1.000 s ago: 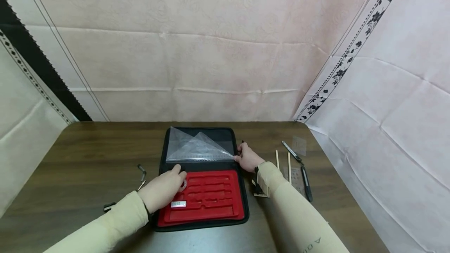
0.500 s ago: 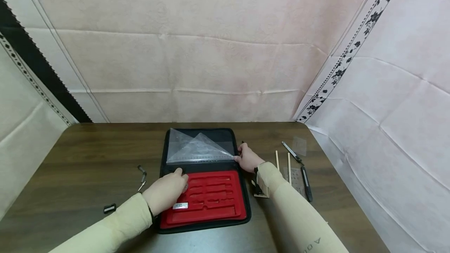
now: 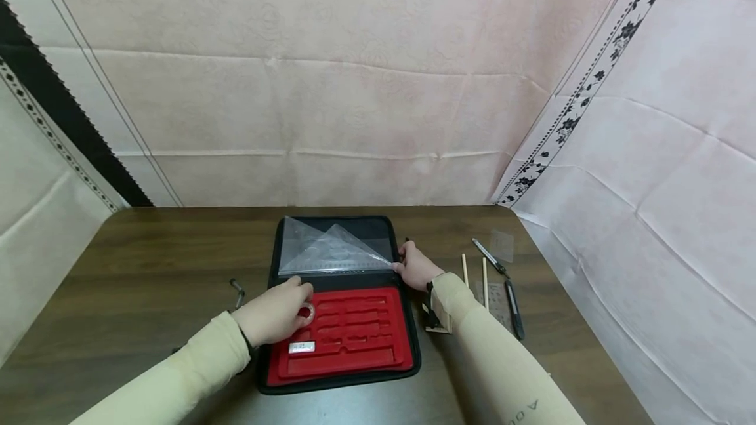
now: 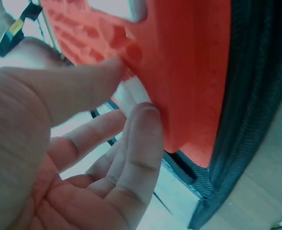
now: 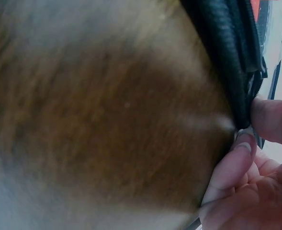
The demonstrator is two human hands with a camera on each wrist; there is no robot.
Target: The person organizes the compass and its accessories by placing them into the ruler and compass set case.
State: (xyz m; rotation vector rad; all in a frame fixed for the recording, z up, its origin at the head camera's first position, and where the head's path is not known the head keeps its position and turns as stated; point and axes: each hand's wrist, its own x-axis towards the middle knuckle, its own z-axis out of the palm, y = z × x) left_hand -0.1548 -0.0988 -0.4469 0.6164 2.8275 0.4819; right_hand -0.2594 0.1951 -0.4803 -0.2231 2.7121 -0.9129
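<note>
A black zip case (image 3: 342,382) lies unfolded, with a red moulded tray (image 3: 354,366) in its near half. Clear set squares (image 3: 339,251) sit in the far half. Over the tray's upper left corner, my left hand (image 3: 274,313) pinches a small white ring-shaped roll of tape (image 3: 311,310). The left wrist view shows the roll's pale band (image 4: 136,93) between thumb and fingertips, close against the red tray. My right hand (image 3: 418,267) pinches the case's right edge near the fold; in the right wrist view thumb and fingers meet at its black rim (image 5: 234,91).
A small silver-white block (image 3: 302,347) lies in the tray. Right of the case are two wooden sticks (image 3: 485,284), a silver-tipped tool (image 3: 487,254), a black-handled tool (image 3: 514,310) and a clear plate (image 3: 502,246). A small metal piece (image 3: 237,290) lies left, beyond the left forearm.
My left hand dips slightly right and down, then comes back up and left, showing more of the roll of tape. The case has shifted slightly toward me. My right hand stays put.
</note>
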